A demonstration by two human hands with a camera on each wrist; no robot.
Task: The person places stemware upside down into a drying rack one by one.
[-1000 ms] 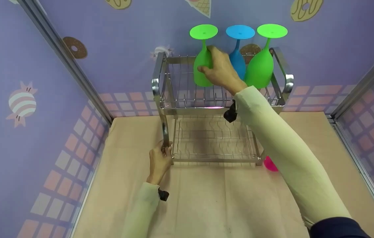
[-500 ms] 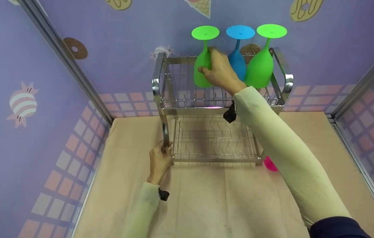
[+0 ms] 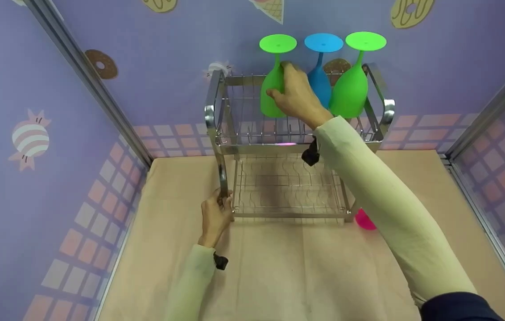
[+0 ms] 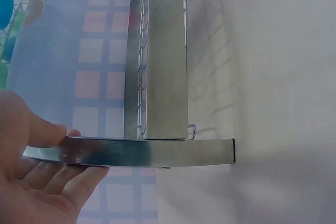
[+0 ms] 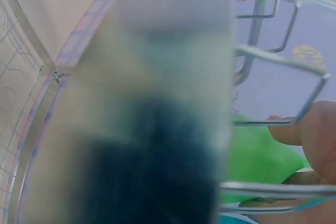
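On the top tier of a two-tier metal dish rack point(image 3: 297, 150), a green goblet point(image 3: 272, 91) stands upside down, its foot uppermost. My right hand point(image 3: 297, 94) grips that goblet's bowl from the right, thumb in front; the far fingers are hidden in the head view. In the right wrist view, the green bowl point(image 5: 257, 156) shows between thumb and fingers behind the rack wires. My left hand point(image 3: 215, 219) holds the rack's left front leg, and the left wrist view has thumb and fingers on either side of this metal leg point(image 4: 121, 152).
A blue goblet point(image 3: 319, 82) and another green goblet point(image 3: 350, 91) stand inverted just right of my right hand. A pink object point(image 3: 365, 220), partly hidden by my right sleeve, lies beside the rack's right front foot. Patterned walls enclose the beige-covered surface point(image 3: 275, 267).
The held green goblet has shifted very slightly to the right, its foot moving toward the blue one. Both hands keep their holds, and the rack stays where it was.
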